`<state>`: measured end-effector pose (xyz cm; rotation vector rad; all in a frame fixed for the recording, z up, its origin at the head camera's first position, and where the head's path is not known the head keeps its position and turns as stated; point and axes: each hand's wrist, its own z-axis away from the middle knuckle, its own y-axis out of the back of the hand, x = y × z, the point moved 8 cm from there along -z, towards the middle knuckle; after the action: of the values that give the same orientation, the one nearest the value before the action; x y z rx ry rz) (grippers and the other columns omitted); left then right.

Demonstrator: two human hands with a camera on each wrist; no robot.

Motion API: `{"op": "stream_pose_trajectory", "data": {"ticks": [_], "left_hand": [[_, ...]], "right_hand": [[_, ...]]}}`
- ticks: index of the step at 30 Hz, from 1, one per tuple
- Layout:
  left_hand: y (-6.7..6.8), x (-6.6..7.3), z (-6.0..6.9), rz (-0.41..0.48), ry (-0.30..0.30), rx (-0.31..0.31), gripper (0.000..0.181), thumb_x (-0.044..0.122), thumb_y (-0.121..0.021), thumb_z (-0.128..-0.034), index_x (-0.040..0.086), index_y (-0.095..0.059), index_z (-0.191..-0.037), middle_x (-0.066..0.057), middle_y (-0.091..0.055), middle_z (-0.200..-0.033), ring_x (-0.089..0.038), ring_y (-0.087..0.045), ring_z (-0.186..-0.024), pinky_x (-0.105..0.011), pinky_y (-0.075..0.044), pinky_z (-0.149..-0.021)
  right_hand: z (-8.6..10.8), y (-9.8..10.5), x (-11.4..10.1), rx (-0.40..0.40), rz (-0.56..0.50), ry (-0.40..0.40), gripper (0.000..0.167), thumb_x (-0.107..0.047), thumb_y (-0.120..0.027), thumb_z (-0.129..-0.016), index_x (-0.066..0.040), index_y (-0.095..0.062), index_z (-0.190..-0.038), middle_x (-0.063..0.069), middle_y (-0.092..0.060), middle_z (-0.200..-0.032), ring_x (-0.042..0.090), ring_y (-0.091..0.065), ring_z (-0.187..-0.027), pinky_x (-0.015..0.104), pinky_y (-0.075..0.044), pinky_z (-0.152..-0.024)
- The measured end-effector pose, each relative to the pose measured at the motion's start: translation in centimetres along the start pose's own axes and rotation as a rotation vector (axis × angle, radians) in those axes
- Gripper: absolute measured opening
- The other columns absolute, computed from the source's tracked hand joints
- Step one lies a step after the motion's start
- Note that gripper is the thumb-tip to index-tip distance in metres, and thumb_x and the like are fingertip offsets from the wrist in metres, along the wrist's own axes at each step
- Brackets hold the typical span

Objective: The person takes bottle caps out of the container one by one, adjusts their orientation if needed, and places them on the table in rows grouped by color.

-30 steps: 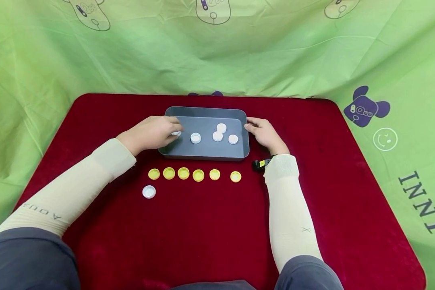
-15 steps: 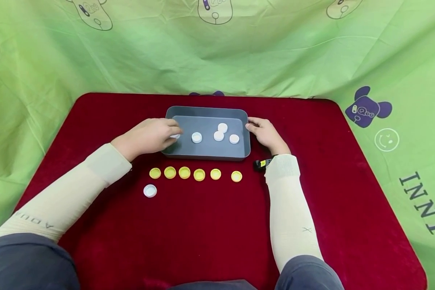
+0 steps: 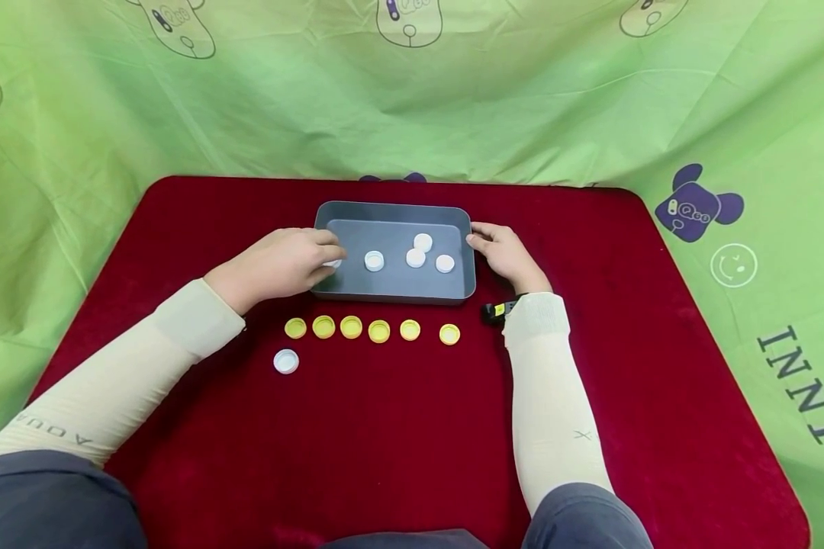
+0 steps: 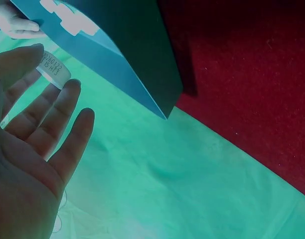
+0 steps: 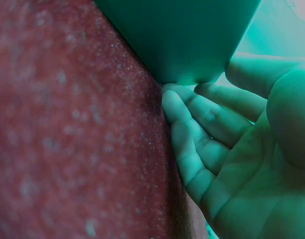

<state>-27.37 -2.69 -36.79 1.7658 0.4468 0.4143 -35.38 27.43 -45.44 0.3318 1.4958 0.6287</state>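
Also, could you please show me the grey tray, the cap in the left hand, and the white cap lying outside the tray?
Grey tray (image 3: 394, 252): head view, bare floor near its middle.
Held cap (image 4: 55, 71): left wrist view, its printed side.
White cap outside (image 3: 286, 361): head view, middle of its upward side.

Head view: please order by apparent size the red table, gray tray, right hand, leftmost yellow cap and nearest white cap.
Red table
Gray tray
Right hand
Last, unranked: nearest white cap and leftmost yellow cap, too alike; the white one lies nearer.
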Motion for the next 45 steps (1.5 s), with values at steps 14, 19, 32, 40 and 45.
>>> {"op": "stream_pose_trajectory", "data": {"ticks": [14,19,32,40,45], "left_hand": [[-0.6,1.6,1.0,0.009,-0.015,0.014,0.019,0.007,-0.069,-0.0874,0.004,-0.072,-0.106,-0.005,-0.065,-0.103,-0.023,-0.064,-0.091,-0.038,-0.053,-0.078],[-0.7,1.7,1.5,0.019,-0.017,0.034,0.019,0.006,-0.069,-0.0869,0.004,-0.071,-0.105,-0.005,-0.065,-0.102,-0.023,-0.064,-0.09,-0.039,-0.052,-0.078],[-0.1,3.4,2.5,0.005,-0.045,0.071,0.023,0.007,-0.073,-0.0849,0.003,-0.072,-0.107,-0.007,-0.065,-0.101,-0.022,-0.064,-0.088,-0.037,-0.053,-0.078],[0.4,4.0,2.8,0.003,-0.052,0.087,0.024,0.008,-0.073,-0.085,0.004,-0.071,-0.108,-0.006,-0.065,-0.102,-0.022,-0.064,-0.089,-0.036,-0.052,-0.078],[0.6,4.4,3.0,-0.005,-0.06,0.086,0.023,0.008,-0.074,-0.085,0.004,-0.071,-0.108,-0.006,-0.065,-0.102,-0.022,-0.064,-0.088,-0.036,-0.052,-0.077]], "right_hand": [[-0.1,-0.1,0.2,0.004,-0.011,0.002,0.045,-0.023,-0.053,-0.101,-0.005,-0.05,-0.142,0.011,-0.053,-0.137,0.023,-0.045,-0.129,0.039,-0.033,-0.108],[-0.1,-0.2,0.0,0.003,-0.013,0.006,0.045,-0.023,-0.054,-0.1,-0.004,-0.05,-0.142,0.012,-0.053,-0.138,0.024,-0.045,-0.129,0.039,-0.033,-0.108],[-0.1,-0.1,-0.3,0.001,-0.023,0.03,0.043,-0.019,-0.054,-0.1,-0.001,-0.052,-0.139,0.014,-0.056,-0.134,0.024,-0.047,-0.127,0.039,-0.033,-0.107],[-0.1,0.0,0.0,0.002,-0.012,0.02,0.044,-0.02,-0.054,-0.1,-0.002,-0.051,-0.14,0.014,-0.055,-0.135,0.024,-0.046,-0.128,0.039,-0.033,-0.108],[-0.2,0.1,0.1,0.002,-0.004,0.018,0.045,-0.021,-0.054,-0.1,-0.002,-0.05,-0.14,0.014,-0.054,-0.136,0.025,-0.046,-0.129,0.04,-0.033,-0.108]]}}
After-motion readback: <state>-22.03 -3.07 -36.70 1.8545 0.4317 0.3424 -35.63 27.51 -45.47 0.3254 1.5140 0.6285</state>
